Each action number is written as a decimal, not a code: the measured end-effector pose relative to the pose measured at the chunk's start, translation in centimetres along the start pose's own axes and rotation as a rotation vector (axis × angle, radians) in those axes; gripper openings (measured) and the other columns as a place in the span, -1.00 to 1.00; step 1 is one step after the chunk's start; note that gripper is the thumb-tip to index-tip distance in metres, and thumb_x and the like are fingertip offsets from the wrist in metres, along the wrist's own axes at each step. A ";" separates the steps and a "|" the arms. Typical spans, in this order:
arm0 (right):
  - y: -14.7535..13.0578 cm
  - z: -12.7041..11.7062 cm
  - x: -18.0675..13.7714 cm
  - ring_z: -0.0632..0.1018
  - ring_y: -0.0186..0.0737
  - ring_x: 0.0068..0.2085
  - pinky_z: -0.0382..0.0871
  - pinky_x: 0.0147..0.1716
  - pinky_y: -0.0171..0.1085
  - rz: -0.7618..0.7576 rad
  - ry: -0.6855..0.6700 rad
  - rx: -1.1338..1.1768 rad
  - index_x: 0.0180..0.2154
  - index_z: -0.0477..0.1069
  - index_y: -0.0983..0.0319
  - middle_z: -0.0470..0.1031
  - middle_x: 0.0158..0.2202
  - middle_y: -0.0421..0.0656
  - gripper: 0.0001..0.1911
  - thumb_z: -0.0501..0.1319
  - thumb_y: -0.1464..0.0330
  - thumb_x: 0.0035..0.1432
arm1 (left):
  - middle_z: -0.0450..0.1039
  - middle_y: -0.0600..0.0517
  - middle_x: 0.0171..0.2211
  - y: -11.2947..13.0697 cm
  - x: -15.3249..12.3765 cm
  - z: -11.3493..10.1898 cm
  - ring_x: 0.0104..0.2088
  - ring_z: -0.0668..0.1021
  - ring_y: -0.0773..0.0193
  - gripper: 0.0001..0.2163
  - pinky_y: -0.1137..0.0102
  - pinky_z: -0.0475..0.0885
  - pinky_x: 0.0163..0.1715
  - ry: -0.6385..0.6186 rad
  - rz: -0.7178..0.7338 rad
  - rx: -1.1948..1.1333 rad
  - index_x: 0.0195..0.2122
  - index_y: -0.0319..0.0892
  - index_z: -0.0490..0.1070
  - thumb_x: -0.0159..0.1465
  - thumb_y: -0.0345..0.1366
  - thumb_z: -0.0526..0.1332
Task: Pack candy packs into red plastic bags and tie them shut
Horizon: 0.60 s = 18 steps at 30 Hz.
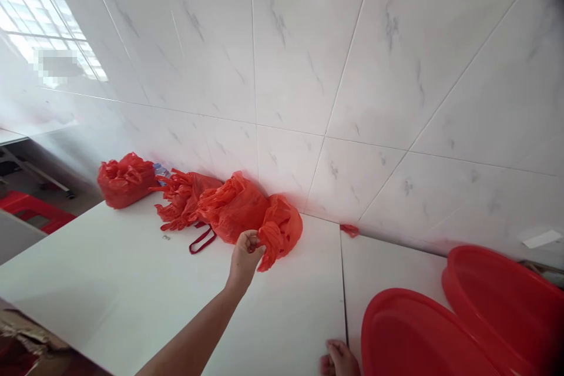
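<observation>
My left hand (245, 254) reaches out over the white table (132, 282) and pinches the edge of a crumpled red plastic bag (264, 223) lying by the wall. More red bags (187, 197) are heaped just to its left, and a fuller red bag (124, 180) sits further left. Only the top of my right hand (340, 359) shows at the bottom edge. It rests on the table near the seam, beside a red basin (414, 335), and its fingers are mostly cut off.
A second red basin (506, 299) leans behind the first at the right. The marble-tiled wall (308, 70) rises straight behind the table. A dark red strap loop (201, 241) lies by the bags. A red stool (30, 208) stands on the floor at left.
</observation>
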State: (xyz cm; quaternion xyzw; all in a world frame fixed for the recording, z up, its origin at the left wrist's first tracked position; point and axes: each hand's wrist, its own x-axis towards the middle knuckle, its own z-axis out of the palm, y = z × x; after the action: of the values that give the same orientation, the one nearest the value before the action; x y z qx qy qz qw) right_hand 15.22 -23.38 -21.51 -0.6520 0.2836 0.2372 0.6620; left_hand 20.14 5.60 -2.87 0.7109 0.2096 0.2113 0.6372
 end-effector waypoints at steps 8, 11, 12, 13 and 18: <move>-7.2 5.4 -9.2 0.54 -0.19 -0.25 0.40 -0.35 -0.25 -0.269 -0.292 -0.005 0.01 0.26 0.08 0.48 -0.15 -0.13 -0.37 0.31 0.03 -0.09 | 0.38 0.03 -0.36 -0.7 -8.1 -0.7 -0.34 0.45 0.31 -0.77 0.41 0.37 -0.31 -0.365 0.358 0.394 -0.41 -0.13 0.44 0.13 -0.53 0.03; -8.9 7.6 -11.8 0.51 -0.17 -0.12 0.39 -0.24 -0.21 -0.352 -0.511 0.025 0.05 0.23 0.01 0.40 0.04 -0.13 -0.41 0.31 0.11 -0.02 | 0.35 0.03 -0.37 -1.5 -10.7 -0.3 -0.36 0.42 0.34 -0.75 0.44 0.34 -0.32 -0.540 0.516 0.498 -0.40 -0.14 0.45 0.20 -0.53 0.01; -8.9 7.8 -12.0 0.52 -0.18 -0.14 0.38 -0.26 -0.23 -0.345 -0.534 0.027 -0.02 0.30 0.06 0.43 -0.02 -0.13 -0.52 0.29 0.14 0.01 | 0.36 0.04 -0.37 -1.8 -11.2 -0.3 -0.36 0.41 0.34 -0.76 0.44 0.34 -0.32 -0.586 0.543 0.545 -0.39 -0.15 0.45 0.22 -0.52 0.02; -8.6 7.8 -11.9 0.53 -0.21 -0.20 0.37 -0.31 -0.27 -0.321 -0.522 0.038 -0.11 0.37 0.13 0.48 -0.12 -0.13 -0.63 0.28 0.18 0.02 | 0.36 0.04 -0.38 -1.9 -11.5 -0.4 -0.36 0.41 0.33 -0.77 0.43 0.34 -0.33 -0.615 0.558 0.593 -0.38 -0.15 0.44 0.22 -0.51 0.03; -7.1 4.6 -9.2 0.46 -0.33 -0.46 0.29 -0.51 -0.38 -0.210 -0.240 0.261 -0.44 0.39 0.23 0.44 -0.49 -0.23 -0.87 0.27 0.42 -0.16 | 0.37 0.00 -0.37 -2.3 -10.2 -3.5 -0.32 0.42 0.26 -0.76 0.39 0.34 -0.30 -0.517 0.541 0.805 -0.27 -0.14 0.44 0.21 -0.52 0.02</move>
State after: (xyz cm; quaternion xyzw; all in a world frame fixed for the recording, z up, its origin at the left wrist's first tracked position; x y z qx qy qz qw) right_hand 13.66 -18.50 -10.09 -0.5537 0.1616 0.2043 0.7909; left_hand 9.71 2.87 -5.12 0.9557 -0.0798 0.0893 0.2688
